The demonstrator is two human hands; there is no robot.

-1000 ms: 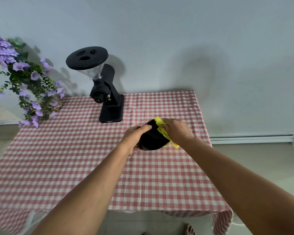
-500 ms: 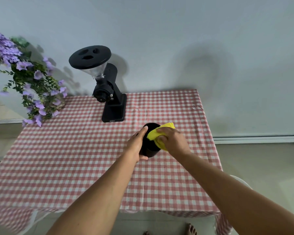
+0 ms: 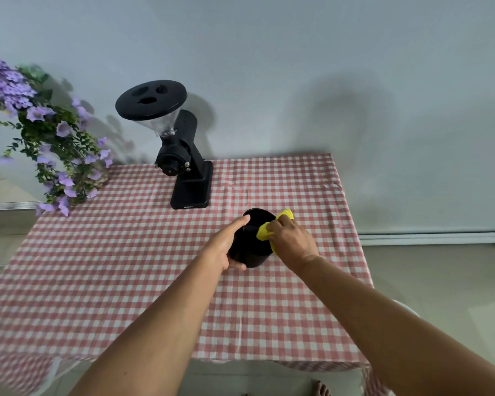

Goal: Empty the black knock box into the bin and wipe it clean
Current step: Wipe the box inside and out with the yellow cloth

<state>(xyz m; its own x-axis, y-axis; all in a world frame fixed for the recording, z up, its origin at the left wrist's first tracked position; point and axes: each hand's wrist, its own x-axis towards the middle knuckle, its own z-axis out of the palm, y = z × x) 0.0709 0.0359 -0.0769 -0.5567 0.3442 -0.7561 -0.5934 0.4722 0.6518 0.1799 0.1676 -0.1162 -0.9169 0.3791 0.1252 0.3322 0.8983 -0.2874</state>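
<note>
While only the head view is on offer, it covers the work well enough.

Head view: black knock box (image 3: 249, 247) sits right of centre on the checked tablecloth (image 3: 126, 267), in front of the black grinder (image 3: 187, 167). Left hand (image 3: 222, 248) wraps the box's left wall, fingers curled round it, one digit reaching up to the rim. Right hand (image 3: 293, 242) has fingers bunched together, pinching a wadded yellow cloth (image 3: 265, 232) against the rim's right side.

Progress, by my reading: no grounds show in the dark mouth, so emptying looks done; wiping is under way, inside and rim. Outer wall likely remains.

Orientation: mouth faces up and a little away from the person, toward the wall. Long axis near upright. Whether the base rests on the tablecloth, cannot tell.
</note>
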